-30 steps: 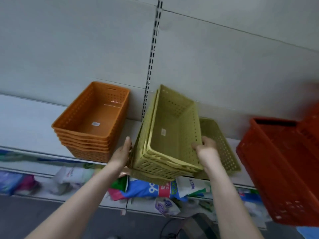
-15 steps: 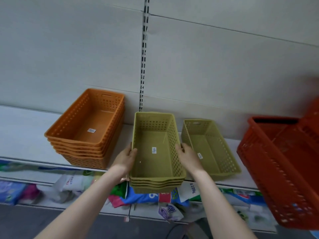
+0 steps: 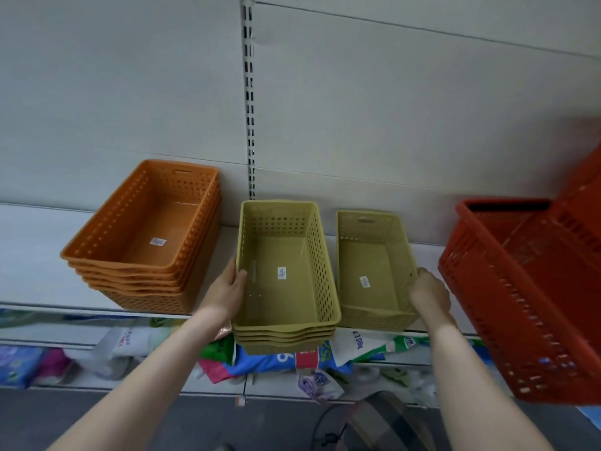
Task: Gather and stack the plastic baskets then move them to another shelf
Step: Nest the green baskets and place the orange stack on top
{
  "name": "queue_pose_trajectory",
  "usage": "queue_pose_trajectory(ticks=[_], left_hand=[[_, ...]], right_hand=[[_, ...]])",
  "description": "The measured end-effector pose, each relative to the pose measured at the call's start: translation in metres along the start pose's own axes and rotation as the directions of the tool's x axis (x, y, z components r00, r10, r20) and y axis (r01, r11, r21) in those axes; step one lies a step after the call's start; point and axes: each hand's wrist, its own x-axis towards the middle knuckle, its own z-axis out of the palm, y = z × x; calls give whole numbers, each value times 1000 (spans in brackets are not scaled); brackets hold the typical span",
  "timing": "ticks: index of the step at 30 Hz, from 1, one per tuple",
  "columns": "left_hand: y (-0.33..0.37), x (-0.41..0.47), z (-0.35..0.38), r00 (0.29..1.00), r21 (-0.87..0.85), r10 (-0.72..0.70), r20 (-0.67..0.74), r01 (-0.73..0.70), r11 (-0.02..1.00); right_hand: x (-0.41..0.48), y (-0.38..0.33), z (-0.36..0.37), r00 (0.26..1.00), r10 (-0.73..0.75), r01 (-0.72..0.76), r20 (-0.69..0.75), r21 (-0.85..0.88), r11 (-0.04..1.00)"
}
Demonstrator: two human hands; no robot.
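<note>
A stack of several olive-green baskets [image 3: 286, 252] sits on the white shelf [image 3: 35, 255], overhanging its front edge. My left hand [image 3: 227, 291] grips the stack's left rim, thumb inside. A single olive-green basket [image 3: 374, 252] stands just right of the stack. My right hand [image 3: 427, 294] holds that basket's right wall near the front corner, fingers curled over its rim. A stack of several orange baskets [image 3: 146, 232] stands at the left.
Large red crates [image 3: 527, 288] fill the right side and jut out past the shelf. A slotted upright [image 3: 248, 92] runs up the grey back wall. The lower shelf [image 3: 162, 349] holds colourful bags and packets.
The green stack went from tilted in both hands to flat on the shelf. My right hand then left the stack and moved right to the single green basket.
</note>
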Motion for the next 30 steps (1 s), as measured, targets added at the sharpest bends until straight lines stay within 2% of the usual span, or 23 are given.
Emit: queue_pose_trajectory(ticks=[4, 8, 11, 14, 18, 20, 23, 25, 27, 29, 30], left_hand=[[1, 0, -3, 999, -97, -37, 15, 38, 995], [4, 0, -2, 998, -186, -21, 66, 33, 982], [7, -3, 3, 995, -219, 5, 102, 18, 976], [9, -6, 4, 989, -267, -21, 145, 59, 962], [6, -6, -1, 983, -347, -55, 176, 114, 931], [8, -6, -2, 976, -340, -40, 212, 112, 934], [10, -5, 0, 978, -330, -35, 204, 103, 938], [9, -4, 1, 984, -322, 12, 175, 46, 946], [8, -2, 0, 982, -215, 154, 111, -128, 968], [5, 8, -3, 934, 13, 358, 11, -359, 933], [1, 17, -4, 890, 144, 455, -9, -449, 882]], right_hand=[[-18, -13, -62, 976, -72, 81, -204, 39, 996], [-45, -30, -124, 920, -137, 224, -367, 207, 952], [-66, -61, -130, 920, -255, 345, -296, 311, 885], [-92, -85, -101, 910, -386, 415, -151, 315, 854], [-114, -97, -62, 880, -476, 471, 5, 128, 873], [-114, -106, -52, 905, -415, 418, 97, -14, 908], [-109, -115, -38, 911, -404, 413, 89, -148, 899], [-106, -109, -28, 905, -412, 423, 103, -128, 897], [-110, -100, -24, 897, -439, 442, 53, -142, 885], [-126, -95, -24, 811, -572, 562, -124, -110, 820], [-141, -97, -24, 763, -630, 633, -145, -34, 774]])
